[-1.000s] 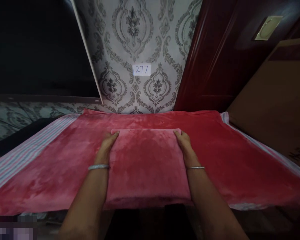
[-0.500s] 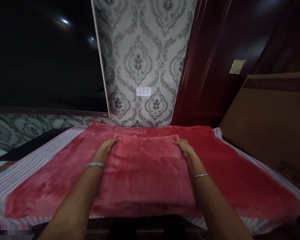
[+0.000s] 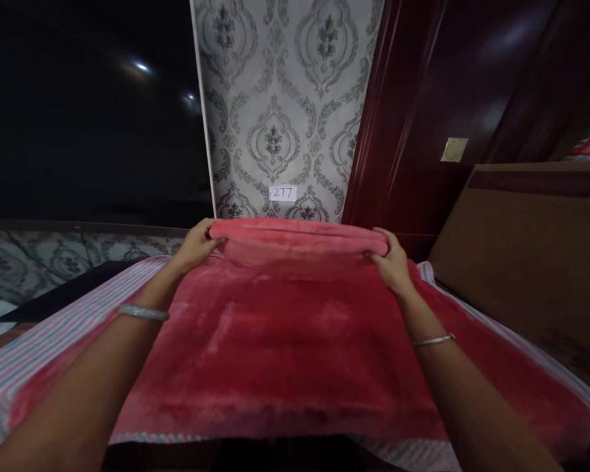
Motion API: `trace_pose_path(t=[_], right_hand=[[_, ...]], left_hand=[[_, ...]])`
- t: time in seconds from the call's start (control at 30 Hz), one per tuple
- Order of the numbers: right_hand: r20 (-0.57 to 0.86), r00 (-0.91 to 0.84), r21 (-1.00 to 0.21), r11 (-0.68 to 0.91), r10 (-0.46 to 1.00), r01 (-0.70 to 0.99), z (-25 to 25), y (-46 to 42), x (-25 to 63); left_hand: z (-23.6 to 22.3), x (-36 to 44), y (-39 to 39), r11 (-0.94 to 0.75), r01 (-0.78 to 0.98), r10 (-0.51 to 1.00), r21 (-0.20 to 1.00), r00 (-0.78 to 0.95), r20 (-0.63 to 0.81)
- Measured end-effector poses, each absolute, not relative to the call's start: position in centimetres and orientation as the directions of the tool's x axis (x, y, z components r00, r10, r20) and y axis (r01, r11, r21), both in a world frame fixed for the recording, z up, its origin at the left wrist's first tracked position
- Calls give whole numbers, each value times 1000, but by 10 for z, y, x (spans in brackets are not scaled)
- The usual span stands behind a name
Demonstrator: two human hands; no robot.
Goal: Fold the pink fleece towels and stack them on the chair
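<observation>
A folded pink-red fleece cloth [image 3: 297,244] is lifted off the surface at the far side, held level between both hands. My left hand [image 3: 195,244] grips its left end with fingers curled round the edge. My right hand [image 3: 391,259] grips its right end the same way. Each wrist wears a thin silver bangle. Below the cloth lies a larger red fleece blanket [image 3: 285,354] spread flat over a striped sheet [image 3: 44,341].
Patterned grey wallpaper with a small "277" label [image 3: 282,193] stands behind. A dark screen [image 3: 88,118] fills the left, a dark red door [image 3: 423,118] the right. A brown wooden board [image 3: 535,249] stands at the right edge of the blanket.
Both hands have closed on the ends of the folded cloth and raised it off the blanket, carrying it away from me towards the wall.
</observation>
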State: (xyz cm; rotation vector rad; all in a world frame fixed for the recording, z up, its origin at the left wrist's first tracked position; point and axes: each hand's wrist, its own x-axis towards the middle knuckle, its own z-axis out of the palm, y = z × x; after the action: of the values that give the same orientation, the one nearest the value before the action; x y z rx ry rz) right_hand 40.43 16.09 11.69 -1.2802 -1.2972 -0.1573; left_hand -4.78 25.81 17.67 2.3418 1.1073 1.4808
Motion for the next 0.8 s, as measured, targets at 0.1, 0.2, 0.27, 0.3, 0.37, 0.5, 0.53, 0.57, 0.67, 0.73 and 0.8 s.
trace_pose_path(t=[0.1, 0.2, 0.27, 0.3, 0.37, 0.5, 0.53, 0.57, 0.67, 0.73, 0.8], right_hand=[[723, 358, -616, 316, 591, 721, 77, 137, 400], [692, 345, -623, 282, 635, 730, 42, 115, 399], [685, 330, -611, 265, 649, 746, 25, 101, 401], [686, 322, -602, 260, 652, 755, 18, 94, 402], [691, 299, -577, 253, 658, 777, 3, 81, 403], [712, 205, -482, 255, 672, 838, -31, 53, 403], [718, 170, -449, 263, 675, 854, -40, 46, 402], [722, 132, -414, 271, 680, 869, -49, 39, 402], [715, 15, -312, 299, 699, 902, -72, 20, 401], [697, -46, -268, 319, 716, 909, -81, 7, 404], [678, -70, -269, 335, 732, 903, -83, -4, 408]], left_hand=[[139, -60, 248, -726, 585, 631, 362, 356, 689], [104, -68, 228, -750, 584, 609, 311, 425, 670], [87, -74, 213, -751, 587, 608, 303, 434, 665], [79, -76, 206, -744, 597, 614, 301, 433, 660], [63, -82, 192, -725, 620, 633, 299, 429, 645], [25, -96, 169, -709, 650, 654, 273, 461, 600], [15, -99, 163, -710, 656, 655, 257, 480, 583], [4, -102, 158, -712, 661, 655, 237, 504, 563], [-24, -108, 142, -721, 667, 656, 188, 571, 494], [-34, -111, 132, -714, 670, 673, 201, 578, 462], [-35, -115, 127, -703, 664, 692, 257, 555, 462]])
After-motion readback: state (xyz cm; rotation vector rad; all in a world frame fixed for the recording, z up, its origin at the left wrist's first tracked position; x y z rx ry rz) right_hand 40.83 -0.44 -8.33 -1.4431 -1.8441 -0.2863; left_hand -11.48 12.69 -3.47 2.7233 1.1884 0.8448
